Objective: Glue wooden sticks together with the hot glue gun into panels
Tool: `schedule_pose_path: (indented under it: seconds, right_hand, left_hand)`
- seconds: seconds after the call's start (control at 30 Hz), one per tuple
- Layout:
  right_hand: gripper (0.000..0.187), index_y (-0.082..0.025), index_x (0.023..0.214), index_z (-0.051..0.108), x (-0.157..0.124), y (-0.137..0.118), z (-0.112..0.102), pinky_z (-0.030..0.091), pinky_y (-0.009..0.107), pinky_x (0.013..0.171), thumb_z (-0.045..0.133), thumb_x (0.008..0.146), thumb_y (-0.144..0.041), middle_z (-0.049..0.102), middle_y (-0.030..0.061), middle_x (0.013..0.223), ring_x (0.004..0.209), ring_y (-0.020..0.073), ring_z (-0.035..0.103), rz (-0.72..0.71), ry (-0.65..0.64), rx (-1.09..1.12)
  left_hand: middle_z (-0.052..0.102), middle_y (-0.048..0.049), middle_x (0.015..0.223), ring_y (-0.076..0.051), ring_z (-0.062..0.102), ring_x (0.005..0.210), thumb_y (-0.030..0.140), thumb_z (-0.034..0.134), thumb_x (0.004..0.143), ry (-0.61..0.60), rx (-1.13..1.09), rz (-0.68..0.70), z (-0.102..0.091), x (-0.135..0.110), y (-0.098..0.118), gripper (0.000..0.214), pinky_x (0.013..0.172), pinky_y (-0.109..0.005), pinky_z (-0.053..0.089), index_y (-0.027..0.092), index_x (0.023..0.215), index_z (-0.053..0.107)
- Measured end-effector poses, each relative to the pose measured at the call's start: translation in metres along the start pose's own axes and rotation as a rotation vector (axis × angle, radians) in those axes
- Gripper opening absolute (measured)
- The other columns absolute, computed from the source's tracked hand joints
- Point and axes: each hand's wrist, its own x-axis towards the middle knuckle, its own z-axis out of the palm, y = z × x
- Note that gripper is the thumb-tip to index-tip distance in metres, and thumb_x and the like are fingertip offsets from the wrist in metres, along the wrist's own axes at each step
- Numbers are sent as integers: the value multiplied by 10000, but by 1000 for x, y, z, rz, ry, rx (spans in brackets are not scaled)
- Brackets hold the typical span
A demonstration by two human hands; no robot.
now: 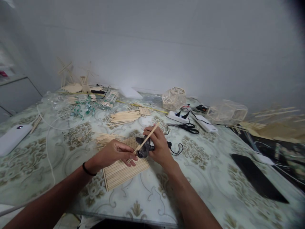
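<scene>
My left hand [120,153] pinches the lower end of a thin wooden stick [152,133], which slants up to the right. Closed around a black handheld tool [143,149] is my right hand [159,148]; the grip hides much of the tool, so I cannot make out its exact kind. The stick lies across the front of the tool. Beneath both hands rests a flat panel of sticks laid side by side [126,173]. Just behind the panel is a loose bunch of sticks [107,138], partly covered by my left hand.
Farther back lie a pile of sticks [124,117], black-handled scissors [188,128] and a white power strip [176,117] with plugs. Stick-built frames [173,98] stand near the wall. A white cable [47,149] crosses the left side; a black flat slab [258,178] lies at right.
</scene>
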Motion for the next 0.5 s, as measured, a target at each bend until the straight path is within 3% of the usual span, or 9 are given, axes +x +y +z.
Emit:
schedule_pose_path:
  seconds: [0.1, 0.2, 0.37, 0.5]
  right_hand:
    - [453, -262, 1156, 589, -1, -4, 5, 412, 560, 1103, 612, 727, -117, 644, 103, 1148, 1121, 296, 605, -3, -34, 3]
    - [363, -244, 1053, 614, -2, -5, 6, 494, 458, 938, 607, 721, -99, 654, 104, 1087, 1033, 284, 613, 18, -51, 14]
    - [181, -237, 855, 620, -3, -6, 4, 465, 349, 735, 609, 724, -113, 654, 67, 873, 811, 245, 612, 77, -89, -43]
    - [216, -236, 852, 629, -4, -5, 4, 447, 321, 683, 613, 667, -123, 660, 56, 820, 758, 240, 623, 96, -109, -57]
  left_hand:
    - [821, -66, 789, -222, 799, 719, 337, 852, 763, -20, -11, -39, -3, 1, 2, 186, 686, -282, 653, 165, 833, 846]
    - [826, -76, 820, -221, 800, 714, 331, 838, 767, -14, 21, -43, -7, 0, 4, 183, 668, -278, 650, 163, 838, 846]
    - [810, -75, 758, -202, 785, 661, 352, 828, 786, -22, 67, -53, -10, -4, 11, 205, 622, -253, 634, 150, 824, 840]
    - [807, -90, 812, -209, 776, 630, 391, 825, 794, -51, 35, -23, -13, -5, 11, 255, 535, -252, 599, 137, 813, 805]
